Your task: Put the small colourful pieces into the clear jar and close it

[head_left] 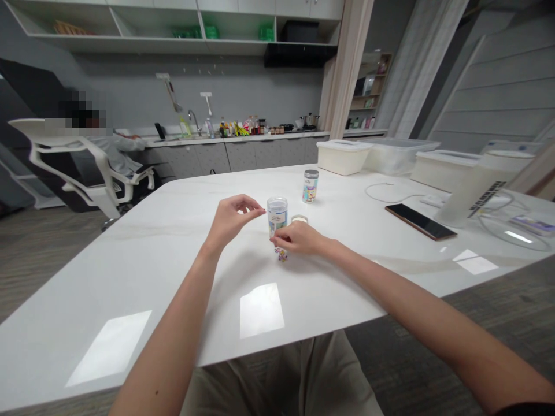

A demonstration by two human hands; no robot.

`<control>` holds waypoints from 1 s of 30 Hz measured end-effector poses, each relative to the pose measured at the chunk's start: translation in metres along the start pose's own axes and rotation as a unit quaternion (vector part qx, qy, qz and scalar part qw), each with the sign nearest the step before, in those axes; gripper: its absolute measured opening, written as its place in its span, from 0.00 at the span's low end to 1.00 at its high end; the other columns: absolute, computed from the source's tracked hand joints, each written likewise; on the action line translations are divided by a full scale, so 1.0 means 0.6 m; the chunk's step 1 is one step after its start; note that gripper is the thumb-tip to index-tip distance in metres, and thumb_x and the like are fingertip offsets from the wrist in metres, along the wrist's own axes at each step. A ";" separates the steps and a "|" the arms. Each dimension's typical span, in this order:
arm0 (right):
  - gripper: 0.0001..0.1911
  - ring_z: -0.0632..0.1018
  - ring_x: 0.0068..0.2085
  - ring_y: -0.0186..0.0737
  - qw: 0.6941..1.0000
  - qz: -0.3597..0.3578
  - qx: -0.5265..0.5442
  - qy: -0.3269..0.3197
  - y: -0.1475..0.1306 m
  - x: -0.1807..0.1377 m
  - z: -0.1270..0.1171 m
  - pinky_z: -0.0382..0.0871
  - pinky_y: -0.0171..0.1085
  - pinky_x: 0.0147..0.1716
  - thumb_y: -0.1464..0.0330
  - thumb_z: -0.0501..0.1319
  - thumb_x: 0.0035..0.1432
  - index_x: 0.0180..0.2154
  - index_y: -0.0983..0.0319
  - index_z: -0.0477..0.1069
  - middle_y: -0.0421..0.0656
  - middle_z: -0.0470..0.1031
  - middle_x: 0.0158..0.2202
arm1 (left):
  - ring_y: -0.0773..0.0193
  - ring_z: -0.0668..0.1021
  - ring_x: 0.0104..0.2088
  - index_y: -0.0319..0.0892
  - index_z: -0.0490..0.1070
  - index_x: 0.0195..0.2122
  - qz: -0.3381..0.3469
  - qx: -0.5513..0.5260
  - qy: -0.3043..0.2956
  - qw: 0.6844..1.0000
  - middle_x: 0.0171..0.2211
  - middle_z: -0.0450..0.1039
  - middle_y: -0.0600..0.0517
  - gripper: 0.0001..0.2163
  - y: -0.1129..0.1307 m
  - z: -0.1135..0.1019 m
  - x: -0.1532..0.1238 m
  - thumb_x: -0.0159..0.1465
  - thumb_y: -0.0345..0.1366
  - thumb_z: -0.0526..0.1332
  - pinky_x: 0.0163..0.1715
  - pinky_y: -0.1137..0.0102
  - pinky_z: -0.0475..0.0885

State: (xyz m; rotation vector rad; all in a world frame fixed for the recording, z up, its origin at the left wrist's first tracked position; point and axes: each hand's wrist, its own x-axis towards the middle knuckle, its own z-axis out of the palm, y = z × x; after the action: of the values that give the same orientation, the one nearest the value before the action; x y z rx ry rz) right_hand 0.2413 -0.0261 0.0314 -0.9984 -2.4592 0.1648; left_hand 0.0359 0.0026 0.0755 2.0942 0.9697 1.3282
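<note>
A clear open jar (277, 211) with a printed label stands upright on the white table. My left hand (236, 216) is beside its rim on the left, thumb and forefinger pinched together; whatever is between the tips is too small to name. In front of the jar's lower right side is my right hand (297, 237), its fingers closed, and I cannot make out what they hold. A small cluster of colourful bead-like pieces (281, 255) lies on the table just below the right fingers. Partly behind that hand rests a round lid (299, 219).
A second, silver-lidded jar (310, 186) stands farther back. To the right are a phone (420, 221), a tall translucent bottle (479, 188), cables and white storage boxes (344, 157). At the far left, a person sits in a white chair (97, 170).
</note>
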 end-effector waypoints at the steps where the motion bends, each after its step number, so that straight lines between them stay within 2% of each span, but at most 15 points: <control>1: 0.19 0.61 0.19 0.29 1.000 0.005 -0.008 0.003 -0.002 0.000 -0.001 0.51 0.32 0.24 0.64 0.54 0.65 0.24 0.63 0.72 0.37 0.64 0.16 | 0.64 0.77 0.30 0.40 0.75 0.29 0.008 -0.008 0.050 0.999 0.29 0.78 0.50 0.11 0.003 0.003 0.001 0.54 0.44 0.68 0.32 0.70 0.71; 3: 0.19 0.60 0.19 0.29 1.000 0.016 -0.017 0.001 -0.004 0.001 -0.003 0.50 0.32 0.24 0.65 0.54 0.65 0.24 0.64 0.73 0.37 0.64 0.16 | 0.63 0.78 0.32 0.40 0.74 0.30 0.024 -0.006 0.107 0.994 0.30 0.78 0.50 0.10 0.009 0.013 0.001 0.56 0.42 0.67 0.34 0.69 0.73; 6: 0.20 0.61 0.19 0.29 0.999 0.022 -0.021 -0.012 -0.007 0.001 -0.004 0.50 0.33 0.24 0.65 0.53 0.66 0.24 0.64 0.73 0.38 0.65 0.17 | 0.64 0.79 0.34 0.41 0.74 0.31 0.063 0.041 0.124 0.989 0.32 0.79 0.51 0.06 0.018 0.028 -0.002 0.60 0.38 0.63 0.37 0.69 0.74; 8: 0.20 0.62 0.20 0.29 0.999 0.024 -0.023 -0.021 -0.008 0.001 -0.003 0.49 0.32 0.24 0.64 0.53 0.66 0.24 0.64 0.73 0.39 0.66 0.17 | 0.64 0.79 0.36 0.42 0.74 0.34 0.095 0.081 0.109 0.986 0.35 0.79 0.50 0.05 0.019 0.036 -0.003 0.62 0.35 0.60 0.38 0.68 0.74; 12: 0.19 0.63 0.21 0.29 0.999 0.023 -0.036 -0.034 -0.008 0.002 0.001 0.49 0.32 0.24 0.65 0.54 0.65 0.23 0.64 0.72 0.39 0.68 0.19 | 0.61 0.78 0.45 0.43 0.75 0.42 0.138 0.125 0.012 0.982 0.45 0.79 0.49 0.09 0.006 0.046 -0.005 0.63 0.31 0.57 0.43 0.65 0.75; 14: 0.19 0.62 0.21 0.29 0.998 0.020 -0.042 -0.033 -0.008 0.002 0.002 0.49 0.32 0.24 0.65 0.55 0.65 0.23 0.64 0.71 0.39 0.68 0.19 | 0.60 0.77 0.49 0.43 0.74 0.45 0.142 0.133 -0.016 0.981 0.49 0.77 0.48 0.11 -0.002 0.047 -0.005 0.63 0.30 0.57 0.47 0.63 0.74; 18: 0.20 0.61 0.20 0.29 0.998 0.031 -0.046 -0.027 -0.008 0.002 -0.002 0.50 0.33 0.24 0.65 0.54 0.65 0.23 0.64 0.72 0.39 0.67 0.18 | 0.60 0.77 0.50 0.43 0.73 0.47 0.133 0.133 -0.007 0.982 0.49 0.77 0.48 0.11 -0.006 0.047 -0.006 0.66 0.32 0.55 0.48 0.63 0.74; 21: 0.19 0.61 0.20 0.29 0.998 0.038 -0.044 -0.033 -0.009 0.003 -0.003 0.50 0.33 0.25 0.65 0.54 0.65 0.24 0.64 0.73 0.39 0.68 0.19 | 0.61 0.78 0.47 0.43 0.73 0.43 0.138 0.137 -0.002 0.981 0.45 0.78 0.49 0.08 -0.005 0.048 -0.005 0.66 0.32 0.56 0.46 0.63 0.74; 26: 0.19 0.64 0.22 0.30 0.997 0.041 -0.046 -0.042 -0.008 0.002 0.001 0.50 0.33 0.25 0.64 0.54 0.66 0.25 0.64 0.74 0.40 0.70 0.21 | 0.60 0.77 0.46 0.43 0.74 0.39 0.157 0.155 0.019 0.975 0.42 0.77 0.48 0.08 -0.010 0.054 0.001 0.67 0.33 0.55 0.50 0.61 0.72; 30: 0.20 0.65 0.22 0.31 0.997 0.041 -0.053 -0.040 -0.005 0.000 0.004 0.49 0.33 0.26 0.64 0.54 0.66 0.25 0.64 0.74 0.40 0.70 0.20 | 0.59 0.74 0.51 0.44 0.74 0.47 0.139 0.163 -0.002 0.977 0.48 0.74 0.47 0.11 -0.020 0.057 0.003 0.67 0.34 0.55 0.54 0.60 0.69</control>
State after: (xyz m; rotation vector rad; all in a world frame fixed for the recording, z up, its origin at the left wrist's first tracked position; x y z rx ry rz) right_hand 0.2380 -0.0280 0.0303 -1.1592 -2.5229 0.1025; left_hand 0.0635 0.0110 0.0536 2.5589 0.9725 1.3695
